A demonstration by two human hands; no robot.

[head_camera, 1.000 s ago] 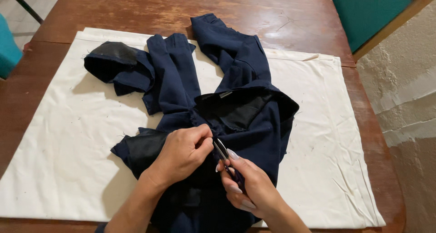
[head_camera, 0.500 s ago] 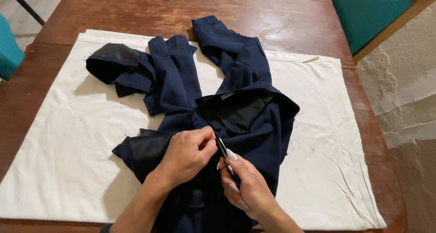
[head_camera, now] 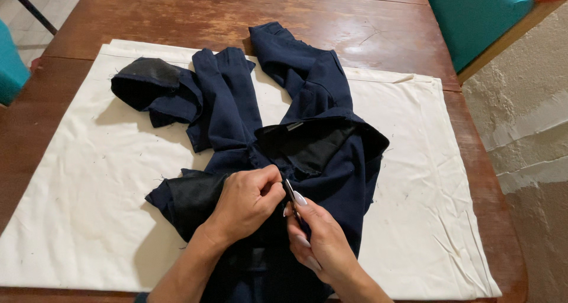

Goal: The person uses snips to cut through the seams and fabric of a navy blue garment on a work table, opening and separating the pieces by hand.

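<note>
A crumpled navy blue garment (head_camera: 296,125) with black lining patches lies on a white cloth (head_camera: 89,179) spread over a wooden table. My left hand (head_camera: 245,202) pinches a fold of the navy fabric near the garment's middle. Close beside it, my right hand (head_camera: 319,241) holds a small dark, thin tool (head_camera: 290,192) whose tip touches the fabric next to my left fingers. The lower part of the tool is hidden inside my right hand.
The wooden table (head_camera: 195,19) extends beyond the cloth at the back. A teal chair (head_camera: 479,13) stands at the upper right and another teal object (head_camera: 9,66) at the left edge. A rough pale wall (head_camera: 526,114) runs along the right.
Both hands stay together on the same spot of the garment, with only slight shifts of the fingers and tool. The garment has not visibly moved.
</note>
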